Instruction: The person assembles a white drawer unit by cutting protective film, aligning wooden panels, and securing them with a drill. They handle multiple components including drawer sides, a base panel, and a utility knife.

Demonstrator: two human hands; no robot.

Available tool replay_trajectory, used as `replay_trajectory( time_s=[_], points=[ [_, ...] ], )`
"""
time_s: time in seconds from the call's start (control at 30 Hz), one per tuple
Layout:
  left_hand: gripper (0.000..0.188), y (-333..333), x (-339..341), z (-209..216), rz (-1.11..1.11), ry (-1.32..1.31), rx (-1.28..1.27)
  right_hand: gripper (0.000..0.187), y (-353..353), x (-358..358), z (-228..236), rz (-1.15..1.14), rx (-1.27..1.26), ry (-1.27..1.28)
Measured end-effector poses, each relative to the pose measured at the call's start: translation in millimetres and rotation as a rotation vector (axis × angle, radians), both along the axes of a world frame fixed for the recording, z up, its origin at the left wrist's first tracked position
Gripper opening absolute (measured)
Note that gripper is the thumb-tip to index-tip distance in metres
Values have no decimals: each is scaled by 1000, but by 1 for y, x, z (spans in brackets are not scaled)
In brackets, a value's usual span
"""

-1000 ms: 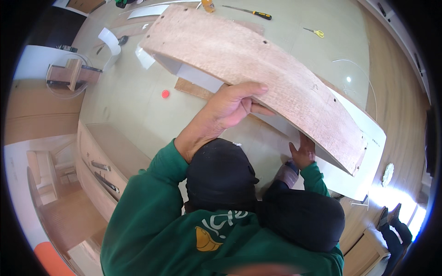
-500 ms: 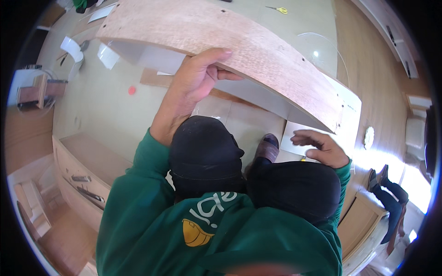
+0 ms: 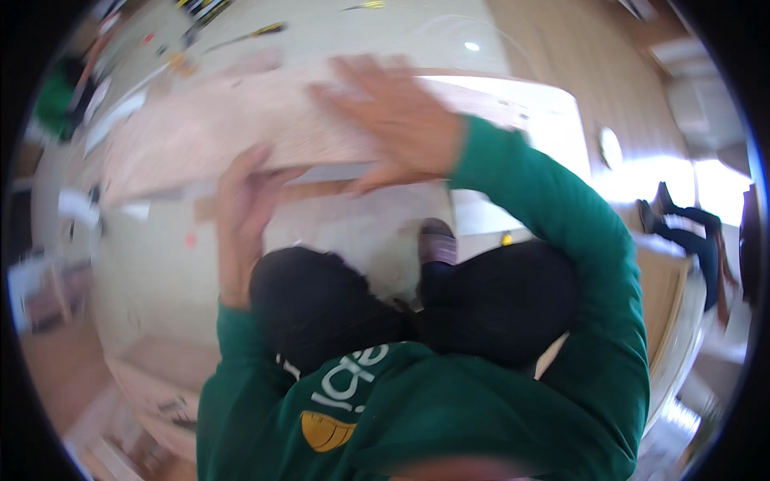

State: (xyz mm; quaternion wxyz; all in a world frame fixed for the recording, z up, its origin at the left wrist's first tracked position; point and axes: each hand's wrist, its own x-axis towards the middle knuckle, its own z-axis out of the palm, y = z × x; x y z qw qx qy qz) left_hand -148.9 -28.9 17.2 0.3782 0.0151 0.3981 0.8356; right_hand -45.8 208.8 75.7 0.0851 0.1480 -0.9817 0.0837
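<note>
The left hand point(image 3: 245, 196) holds the wooden board point(image 3: 180, 132) in half-curled fingers, the right hand point(image 3: 405, 124) splays wide over it, contact unclear; the board looks already joined, blur hiding any unfinished fastening.

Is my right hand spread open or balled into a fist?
Spread open: the right hand shows extended fingers over the board, thumb held apart, though motion blurs it.
</note>
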Motion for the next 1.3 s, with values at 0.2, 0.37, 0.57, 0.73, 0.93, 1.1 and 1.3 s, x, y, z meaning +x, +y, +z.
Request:
replay_trajectory(
  time_s=[0.2,0.37,0.57,0.73,0.93,1.1,1.3],
  points=[
    [53,-1,-1,-14,54,107,-32,100,-25,-1,-22,-189,-99,5],
    [48,-10,-5,-23,5,68,11,75,-52,-4,-41,-231,-47,144],
    [60,-24,-17,-48,-37,48,-56,60,-63,-12,-58,-264,-3,166],
    [61,-29,-16,-66,-32,-11,-70,58,-67,-14,-73,-254,-17,145],
    [56,-37,-12,-90,-70,-76,14,52,-59,-2,-93,-189,-63,166],
    [49,-29,-11,-91,-132,-145,92,47,-7,23,-88,39,-151,77],
    [66,-37,-9,-92,-72,-6,-142,68,85,160,-54,-381,-167,-105]
  ],
)
